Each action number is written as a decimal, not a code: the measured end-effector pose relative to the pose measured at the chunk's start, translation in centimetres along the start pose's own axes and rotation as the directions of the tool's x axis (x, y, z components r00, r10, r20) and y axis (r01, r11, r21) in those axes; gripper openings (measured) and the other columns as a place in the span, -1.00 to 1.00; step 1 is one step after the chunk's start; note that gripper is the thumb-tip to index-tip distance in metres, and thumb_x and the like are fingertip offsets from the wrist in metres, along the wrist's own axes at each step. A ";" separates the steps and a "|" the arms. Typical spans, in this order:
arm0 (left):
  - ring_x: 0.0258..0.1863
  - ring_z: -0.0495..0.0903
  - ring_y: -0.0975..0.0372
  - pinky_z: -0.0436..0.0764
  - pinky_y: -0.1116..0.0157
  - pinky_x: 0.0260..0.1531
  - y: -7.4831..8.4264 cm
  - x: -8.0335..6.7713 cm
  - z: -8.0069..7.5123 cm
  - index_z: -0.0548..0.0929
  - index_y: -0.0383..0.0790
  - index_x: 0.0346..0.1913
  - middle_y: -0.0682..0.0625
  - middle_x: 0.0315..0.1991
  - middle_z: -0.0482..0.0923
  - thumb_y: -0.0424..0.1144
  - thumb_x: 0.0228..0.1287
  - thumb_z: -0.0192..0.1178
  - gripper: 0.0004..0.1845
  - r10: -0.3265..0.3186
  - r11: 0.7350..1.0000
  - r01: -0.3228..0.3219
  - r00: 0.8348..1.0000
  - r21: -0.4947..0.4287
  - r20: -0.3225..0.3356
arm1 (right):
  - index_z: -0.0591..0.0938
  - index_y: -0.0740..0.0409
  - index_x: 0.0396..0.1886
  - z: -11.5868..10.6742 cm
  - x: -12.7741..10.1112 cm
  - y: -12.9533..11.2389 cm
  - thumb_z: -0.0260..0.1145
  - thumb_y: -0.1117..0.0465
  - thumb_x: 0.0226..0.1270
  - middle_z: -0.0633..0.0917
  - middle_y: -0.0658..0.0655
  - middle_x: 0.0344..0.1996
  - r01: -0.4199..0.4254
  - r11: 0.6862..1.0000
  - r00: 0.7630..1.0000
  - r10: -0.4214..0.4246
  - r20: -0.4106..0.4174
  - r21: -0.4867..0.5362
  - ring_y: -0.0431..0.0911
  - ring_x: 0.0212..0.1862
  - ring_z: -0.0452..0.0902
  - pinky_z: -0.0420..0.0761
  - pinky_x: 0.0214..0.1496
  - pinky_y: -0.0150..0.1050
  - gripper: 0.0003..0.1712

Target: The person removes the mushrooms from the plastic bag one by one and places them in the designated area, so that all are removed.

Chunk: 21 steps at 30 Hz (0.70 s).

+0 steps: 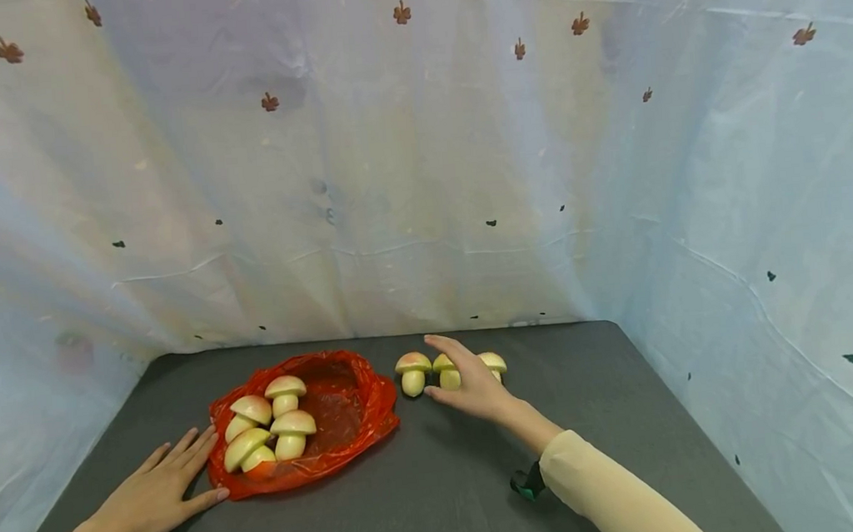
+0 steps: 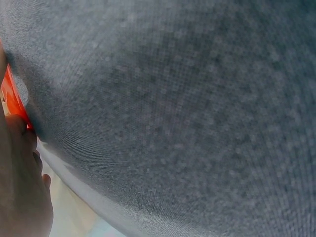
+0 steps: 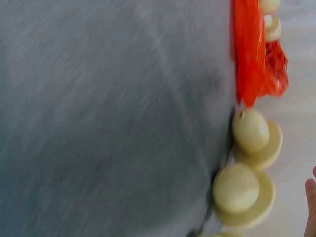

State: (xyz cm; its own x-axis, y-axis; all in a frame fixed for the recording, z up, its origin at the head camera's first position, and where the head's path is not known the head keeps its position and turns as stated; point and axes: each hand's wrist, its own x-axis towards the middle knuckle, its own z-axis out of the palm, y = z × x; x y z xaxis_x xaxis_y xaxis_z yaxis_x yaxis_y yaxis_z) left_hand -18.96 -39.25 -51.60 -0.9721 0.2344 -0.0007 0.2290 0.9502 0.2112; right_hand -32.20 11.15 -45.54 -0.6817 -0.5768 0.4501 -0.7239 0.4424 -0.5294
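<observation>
A red plastic bag [image 1: 340, 406] lies spread open on the dark table, with several mushrooms [image 1: 293, 422] gathered in its left part. My left hand [image 1: 154, 492] lies flat at the bag's left side, fingers straight and touching its edge. Right of the bag, 3 more mushrooms stand in a row: a left one [image 1: 413, 371], a middle one [image 1: 448, 374] and a right one [image 1: 493, 363]. Above the row is my right hand [image 1: 473, 383], thumb and fingers spread apart; it partly hides the middle and right mushrooms. Two of these mushrooms [image 3: 237, 190] show large in the right wrist view.
The dark grey tabletop [image 1: 445, 498] has a pale patterned curtain [image 1: 404, 176] behind it and at both sides. A dark strap [image 1: 528, 482] hangs at the right sleeve cuff [image 1: 573, 463]. In the left wrist view, mostly table cloth [image 2: 173, 118] shows.
</observation>
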 end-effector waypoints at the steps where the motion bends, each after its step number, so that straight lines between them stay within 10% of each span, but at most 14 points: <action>1: 0.52 0.14 -0.34 0.06 -0.38 0.43 0.0 0.0 0.0 0.28 -0.37 0.59 -0.41 0.56 0.19 0.38 0.33 0.22 0.05 0.000 1.000 0.000 1.000 -0.003 0.000 | 0.30 0.12 0.61 0.4 0.3 -0.3 0.55 0.24 0.30 0.36 0.20 0.54 0.012 1.000 1.000 -0.012 0.000 0.005 0.10 0.52 0.32 0.44 0.47 0.15 -0.06; 21: 0.54 0.13 -0.32 -0.01 -0.37 0.48 -0.1 -0.1 0.1 0.26 -0.34 0.60 -0.39 0.57 0.18 0.39 0.33 0.21 0.05 0.002 1.000 -0.002 1.000 -0.010 -0.007 | 0.31 0.08 0.61 8.2 4.5 -6.4 0.48 0.06 0.41 0.36 0.05 0.56 0.083 0.995 0.990 -0.089 0.107 0.063 -0.08 0.55 0.28 0.41 0.53 -0.11 -0.13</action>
State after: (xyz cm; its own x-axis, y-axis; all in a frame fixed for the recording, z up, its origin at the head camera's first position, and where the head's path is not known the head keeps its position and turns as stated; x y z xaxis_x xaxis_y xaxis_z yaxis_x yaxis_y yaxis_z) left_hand -18.91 -39.32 -51.75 -0.9719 0.2352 0.0068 0.2308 0.9476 0.2209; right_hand -29.75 0.12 -46.01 -0.5993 -0.6838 0.4163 -0.7696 0.3488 -0.5349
